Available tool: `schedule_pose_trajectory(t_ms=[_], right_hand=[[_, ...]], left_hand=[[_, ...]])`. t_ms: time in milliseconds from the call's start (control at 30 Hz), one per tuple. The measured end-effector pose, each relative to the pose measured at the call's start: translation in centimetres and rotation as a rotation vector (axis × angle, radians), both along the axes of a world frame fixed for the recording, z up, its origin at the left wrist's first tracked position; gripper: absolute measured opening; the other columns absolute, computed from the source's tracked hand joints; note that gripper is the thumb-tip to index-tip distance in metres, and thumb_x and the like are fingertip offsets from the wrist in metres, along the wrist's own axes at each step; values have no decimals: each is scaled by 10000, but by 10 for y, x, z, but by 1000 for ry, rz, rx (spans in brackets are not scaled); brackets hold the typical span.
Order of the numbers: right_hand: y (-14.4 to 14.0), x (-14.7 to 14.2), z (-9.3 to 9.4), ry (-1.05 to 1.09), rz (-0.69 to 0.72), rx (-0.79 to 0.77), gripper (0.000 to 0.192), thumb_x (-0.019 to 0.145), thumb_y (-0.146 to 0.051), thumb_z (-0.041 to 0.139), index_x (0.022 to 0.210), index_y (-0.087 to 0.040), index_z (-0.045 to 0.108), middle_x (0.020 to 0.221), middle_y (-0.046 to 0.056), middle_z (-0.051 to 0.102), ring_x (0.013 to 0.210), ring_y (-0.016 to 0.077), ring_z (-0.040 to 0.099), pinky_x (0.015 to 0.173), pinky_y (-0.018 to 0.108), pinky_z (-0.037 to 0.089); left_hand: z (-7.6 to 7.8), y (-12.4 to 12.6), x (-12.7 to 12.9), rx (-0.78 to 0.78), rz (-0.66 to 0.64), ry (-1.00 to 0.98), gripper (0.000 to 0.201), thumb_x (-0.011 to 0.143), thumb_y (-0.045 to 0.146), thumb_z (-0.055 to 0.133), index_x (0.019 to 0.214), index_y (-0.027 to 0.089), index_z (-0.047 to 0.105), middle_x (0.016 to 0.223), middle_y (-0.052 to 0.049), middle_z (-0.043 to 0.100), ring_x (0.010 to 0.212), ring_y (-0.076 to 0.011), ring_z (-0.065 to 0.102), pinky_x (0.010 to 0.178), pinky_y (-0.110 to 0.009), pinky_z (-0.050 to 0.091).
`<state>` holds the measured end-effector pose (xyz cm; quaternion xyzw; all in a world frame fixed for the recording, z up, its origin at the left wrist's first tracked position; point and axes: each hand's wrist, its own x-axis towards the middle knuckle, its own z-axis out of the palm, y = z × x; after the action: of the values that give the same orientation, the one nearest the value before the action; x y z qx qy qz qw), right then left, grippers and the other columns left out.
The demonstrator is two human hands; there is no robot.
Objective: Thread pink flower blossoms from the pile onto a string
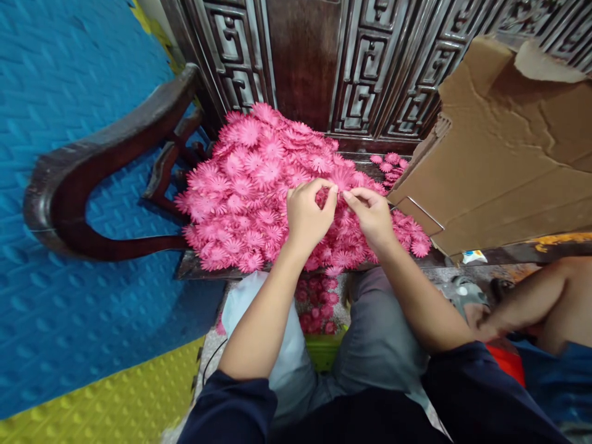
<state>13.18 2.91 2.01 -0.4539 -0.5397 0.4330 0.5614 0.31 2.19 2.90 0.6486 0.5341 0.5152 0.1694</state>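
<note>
A large heap of pink artificial flower heads [252,179] lies on the dark wooden bench in front of me. My left hand [309,209] is over the heap, thumb and forefinger pinched together. Close beside it, my right hand [372,216] pinches as well, its fingertips almost meeting the left ones. Between and just above the fingertips shows a pink artificial flower [341,177], its petals spread away from me. Both hands appear to hold it at its near edge. Any small part between the fingertips is too small to make out.
A brown cardboard box [504,154] stands on the right of the bench. The curved wooden armrest [69,160] borders the left. More pink flowers [317,302] lie below between my knees, above a green container [321,351]. Another person's arm [531,296] reaches in at right.
</note>
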Motion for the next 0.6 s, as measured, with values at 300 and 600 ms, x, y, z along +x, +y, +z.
schedule_pose_trajectory(t_ms=[300, 600], right_hand=[[1, -2, -1, 83, -65, -25, 150, 631, -344, 747, 684, -218, 687, 649, -38, 638, 616, 103, 542, 711, 292, 468], [1, 5, -1, 68, 33, -82, 176, 632, -365, 753, 663, -210, 677, 653, -38, 628, 591, 90, 508, 629, 265, 424]], left_hand=[[0, 1, 2, -87, -86, -239, 109, 818, 232, 554, 771, 181, 639, 811, -16, 708, 793, -145, 631, 781, -266, 460], [6, 0, -6, -159, -276, -303, 51, 759, 204, 632, 781, 171, 664, 847, -13, 717, 809, -129, 638, 802, -258, 485]])
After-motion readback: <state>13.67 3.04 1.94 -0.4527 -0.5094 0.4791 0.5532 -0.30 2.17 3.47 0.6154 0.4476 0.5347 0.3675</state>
